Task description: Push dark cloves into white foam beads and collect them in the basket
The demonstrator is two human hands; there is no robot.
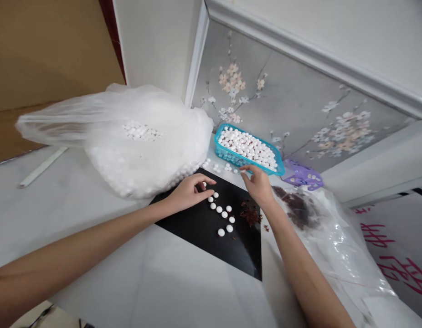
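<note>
Apparently gathering white balls [219, 209] with left hand [187, 190] spread. Cannot tell grip in right hand [260, 186]; probably needs light pinching.

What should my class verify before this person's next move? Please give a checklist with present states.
1. Black sheet flat on the table: ok.
2. Blue basket upright: ok.
3. White balls on the sheet in one pile: not ok, spread out.
4. Dark red bits all on the sheet: not ok, some lie past its edge.
5. Right hand gripping a ball: cannot tell.
</note>
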